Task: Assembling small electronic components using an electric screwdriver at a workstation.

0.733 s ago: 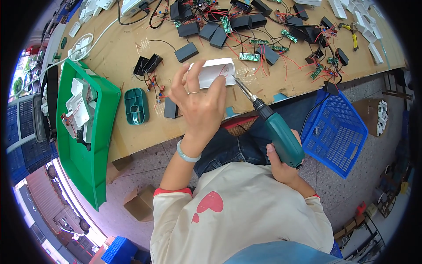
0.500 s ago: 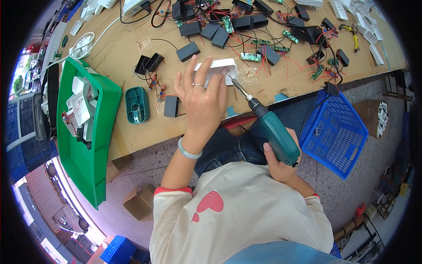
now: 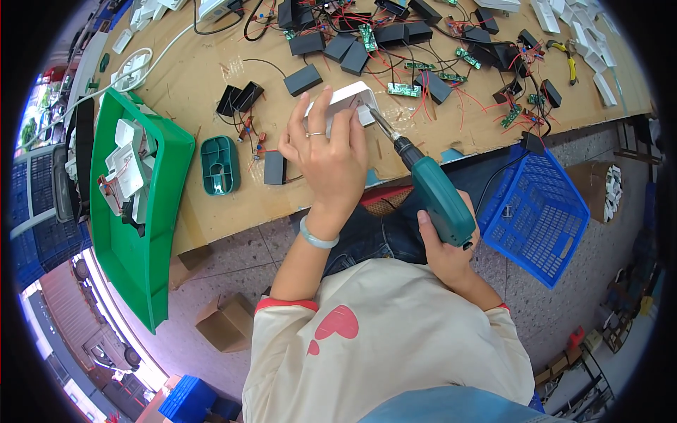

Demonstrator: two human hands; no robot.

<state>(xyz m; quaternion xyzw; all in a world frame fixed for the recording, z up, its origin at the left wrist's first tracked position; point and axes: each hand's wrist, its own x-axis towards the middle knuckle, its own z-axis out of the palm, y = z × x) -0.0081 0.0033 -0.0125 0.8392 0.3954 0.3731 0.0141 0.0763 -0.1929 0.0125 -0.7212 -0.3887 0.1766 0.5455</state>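
My left hand (image 3: 330,154) grips a white plastic case (image 3: 355,92) near the table's front edge, with the thumb and fingers down in its open side. A thin wire shows inside the case, partly hidden by the fingers. My right hand (image 3: 449,255) is wrapped round a dark green electric screwdriver (image 3: 443,201), which points up and to the left. Its metal bit reaches the right end of the case, at the inner wall or corner; whether it sits on a screw is too small to tell. A black box (image 3: 275,169) lies to the left of my left wrist.
A dark green divided tray (image 3: 220,166) stands at left, beside a green bin (image 3: 159,233) holding white cases. Black boxes, circuit boards (image 3: 404,89) and red wires crowd the far side. Yellow-handled cutters (image 3: 570,62) lie at right. A blue basket (image 3: 539,218) stands below the table edge.
The white case has tilted and its right end has shifted slightly up and left. The screwdriver and my right hand have moved a little left with it. My left forearm has swung slightly right.
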